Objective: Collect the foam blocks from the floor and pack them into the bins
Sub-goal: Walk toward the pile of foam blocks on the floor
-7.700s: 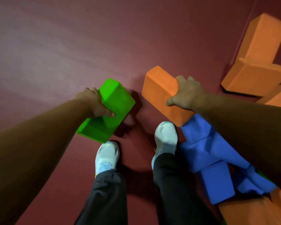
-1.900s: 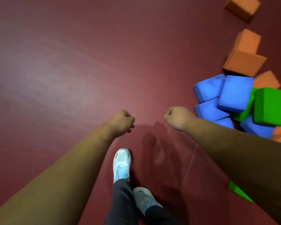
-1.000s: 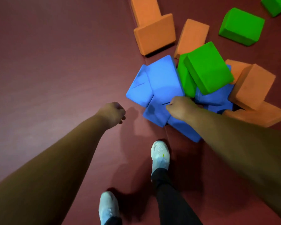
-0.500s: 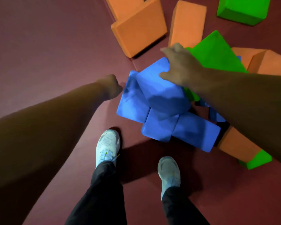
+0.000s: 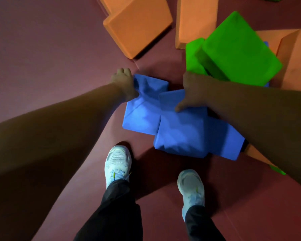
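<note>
Left hand [image 5: 124,84]: grips rectangular blue foam block [image 5: 142,112]. Right hand [image 5: 193,91]: thumb on top, clasps adjoining blue foam block [image 5: 181,131], 3 o'clock.

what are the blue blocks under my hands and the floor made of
The left blue block and right blue block: likely soft matte foam; the left one creases where the left hand grips it. The floor: smooth dark red mat or vinyl, dull sheen, a seam; can't tell which.
</note>
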Tool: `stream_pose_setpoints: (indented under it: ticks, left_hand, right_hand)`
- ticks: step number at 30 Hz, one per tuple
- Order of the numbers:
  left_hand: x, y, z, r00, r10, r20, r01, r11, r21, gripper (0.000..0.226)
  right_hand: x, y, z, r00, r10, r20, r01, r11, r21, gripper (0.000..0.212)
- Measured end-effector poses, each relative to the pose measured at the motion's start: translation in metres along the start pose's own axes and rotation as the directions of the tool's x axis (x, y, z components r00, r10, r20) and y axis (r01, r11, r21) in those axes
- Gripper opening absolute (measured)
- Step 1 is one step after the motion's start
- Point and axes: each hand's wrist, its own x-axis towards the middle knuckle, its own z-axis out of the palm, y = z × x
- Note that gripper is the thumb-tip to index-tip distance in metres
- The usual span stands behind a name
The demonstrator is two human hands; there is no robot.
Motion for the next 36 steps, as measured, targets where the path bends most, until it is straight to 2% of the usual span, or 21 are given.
stream_pose_setpoints:
  ticks: [3,7,9,12,14,17,19,22,25,29,33,36]
  left_hand:
    - [0.012,0.014,-0.003,0.993,0.118,-0.015,-0.116,0.989,0.096,0.109]
    - [0.031,0.041,0.006,0.962,0.256,0.094,-0.272,0.925,0.264,0.130]
    - [0.032,0.056,0.015,0.965,0.232,0.122,-0.261,0.891,0.371,0.130]
    - [0.029,0.065,0.025,0.983,0.120,0.139,-0.173,0.863,0.475,0.130]
    - [0.025,0.059,0.024,0.980,0.071,0.184,-0.148,0.881,0.450,0.129]
    - [0.010,0.035,0.021,0.956,0.102,0.275,-0.214,0.885,0.415,0.129]
    - [-0.012,0.022,0.015,0.959,0.107,0.263,-0.215,0.878,0.428,0.132]
    - [-0.059,0.018,-0.001,0.978,0.133,0.162,-0.193,0.877,0.441,0.121]
    - [-0.118,0.031,-0.033,0.991,0.122,0.057,-0.135,0.899,0.416,0.112]
    - [-0.197,0.071,-0.095,0.991,0.134,0.017,-0.131,0.927,0.351,0.107]
    - [-0.275,0.119,-0.155,0.974,0.218,-0.060,-0.182,0.913,0.365,0.100]
    - [-0.327,0.162,-0.202,0.944,0.326,-0.047,-0.277,0.863,0.423,0.093]
  right_hand:
    - [-0.011,0.009,0.022,0.997,0.023,0.078,-0.029,0.996,0.081,0.118]
    - [-0.010,0.012,0.043,0.966,-0.024,0.256,0.013,0.999,0.046,0.097]
    - [-0.010,0.013,0.047,0.956,-0.021,0.294,-0.006,0.996,0.089,0.087]
    - [-0.009,0.015,0.049,0.951,-0.007,0.309,-0.035,0.991,0.132,0.069]
    - [-0.011,0.013,0.051,0.941,-0.006,0.337,-0.040,0.991,0.129,0.065]
    - [-0.023,0.006,0.055,0.934,-0.018,0.356,-0.030,0.991,0.128,0.060]
    - [-0.038,0.003,0.055,0.935,-0.033,0.354,-0.022,0.988,0.150,0.063]
    - [-0.076,0.005,0.044,0.952,-0.008,0.304,-0.045,0.985,0.166,0.091]
    - [-0.131,0.010,0.018,0.983,0.042,0.179,-0.081,0.973,0.215,0.105]
    - [-0.215,0.028,-0.034,0.977,0.211,-0.029,-0.192,0.932,0.306,0.094]
    - [-0.303,0.043,-0.089,0.915,0.383,-0.125,-0.308,0.864,0.398,0.090]
    - [-0.371,0.053,-0.125,0.862,0.475,-0.178,-0.373,0.831,0.414,0.087]
